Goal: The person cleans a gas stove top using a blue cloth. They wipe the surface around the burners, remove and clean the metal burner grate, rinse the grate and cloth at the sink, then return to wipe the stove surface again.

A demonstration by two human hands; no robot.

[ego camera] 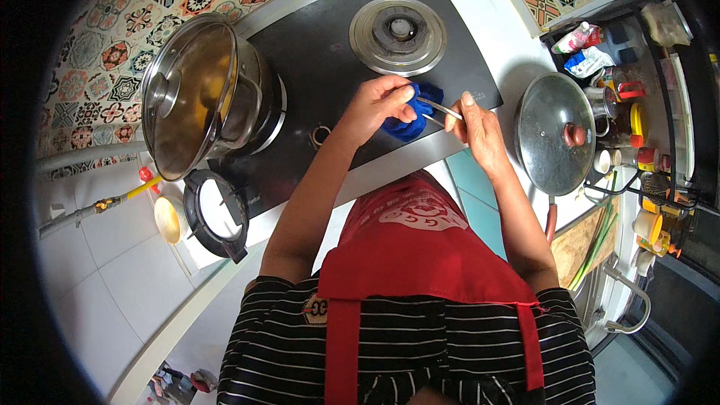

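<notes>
Above the front edge of the black glass cooktop [304, 62], my left hand [382, 104] pinches a bunched blue cloth [413, 124]. My right hand [475, 126] grips a thin metal piece with two prongs [441, 108], possibly tongs. Its prongs reach left into the cloth, where their ends are hidden. Just beyond both hands is the right gas burner [399, 31], with a round metal tray and no grate on it. By my left forearm, a small metal ring [321, 136] shows on the cooktop, likely a knob mount.
A steel pot [247, 101] with a tilted glass lid [188, 95] stands at left. Nearby lies a black burner grate [218, 216]. On the right are a lidded wok [554, 135], a cutting board [574, 244] with green onions [599, 239], a condiment rack [672, 124] and a faucet [641, 304].
</notes>
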